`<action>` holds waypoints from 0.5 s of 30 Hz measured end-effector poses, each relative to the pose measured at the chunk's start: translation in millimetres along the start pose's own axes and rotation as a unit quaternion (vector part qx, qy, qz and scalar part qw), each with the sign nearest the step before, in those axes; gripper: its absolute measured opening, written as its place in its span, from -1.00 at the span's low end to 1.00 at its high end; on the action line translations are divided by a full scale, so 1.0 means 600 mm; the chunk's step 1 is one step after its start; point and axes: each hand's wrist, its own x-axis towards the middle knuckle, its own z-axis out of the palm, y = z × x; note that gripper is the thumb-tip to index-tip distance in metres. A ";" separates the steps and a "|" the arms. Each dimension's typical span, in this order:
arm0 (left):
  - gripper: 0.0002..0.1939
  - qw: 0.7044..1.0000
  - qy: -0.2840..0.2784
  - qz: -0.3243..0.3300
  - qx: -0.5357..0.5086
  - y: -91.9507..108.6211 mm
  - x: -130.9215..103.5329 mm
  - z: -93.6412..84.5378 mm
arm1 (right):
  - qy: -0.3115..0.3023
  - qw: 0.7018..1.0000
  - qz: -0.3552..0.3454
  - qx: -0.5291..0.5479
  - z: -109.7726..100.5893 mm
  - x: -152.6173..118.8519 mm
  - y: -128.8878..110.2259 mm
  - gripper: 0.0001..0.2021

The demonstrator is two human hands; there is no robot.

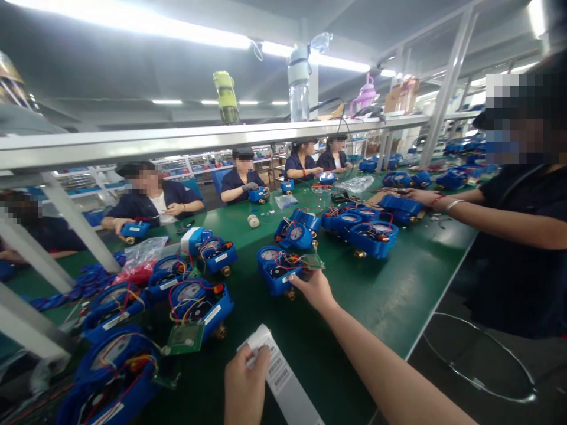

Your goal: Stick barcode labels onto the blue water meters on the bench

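Observation:
A white strip of barcode labels (283, 375) is pinched between the thumb and fingers of my left hand (248, 378), low in the middle of the view. Farther forward, my right hand (316, 289) grips the near right side of a blue water meter (272, 280), its thumb against the casing. Some of that hand's fingers are hidden behind the meter and a green circuit board (313, 261). Red and yellow wires show in the meter's open top, and a brass fitting (290, 294) sticks out beside my thumb.
More open blue meters (201, 304) crowd the left of the green table (345, 313); others (372, 236) stand at right. Co-workers sit across the table, and one person (522, 206) works at right. A shelf (177, 141) with bottles crosses above, and a stool (482, 383) stands below right.

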 end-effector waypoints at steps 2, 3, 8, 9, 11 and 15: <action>-0.45 1.000 -0.004 -0.002 -0.012 -0.007 0.003 -0.002 | -0.038 0.998 0.031 0.039 0.010 -0.002 0.010 -0.73; -0.45 1.000 -0.003 -0.004 -0.018 -0.010 0.005 -0.003 | -0.052 0.996 0.051 0.058 0.015 -0.003 0.014 -0.70; -0.55 1.000 0.007 -0.006 -0.018 -0.015 0.011 -0.001 | -0.083 0.978 0.159 0.107 0.030 0.010 0.024 -0.50; -0.57 1.000 0.009 0.000 -0.014 -0.015 0.011 0.000 | -0.083 0.976 0.169 0.108 0.030 0.014 0.024 -0.48; -0.60 1.000 0.010 0.011 -0.010 -0.014 0.012 0.002 | -0.077 0.975 0.180 0.108 0.029 0.021 0.024 -0.47; -0.66 1.000 0.014 0.025 -0.010 -0.016 0.014 0.004 | -0.075 0.974 0.189 0.103 0.026 0.025 0.025 -0.51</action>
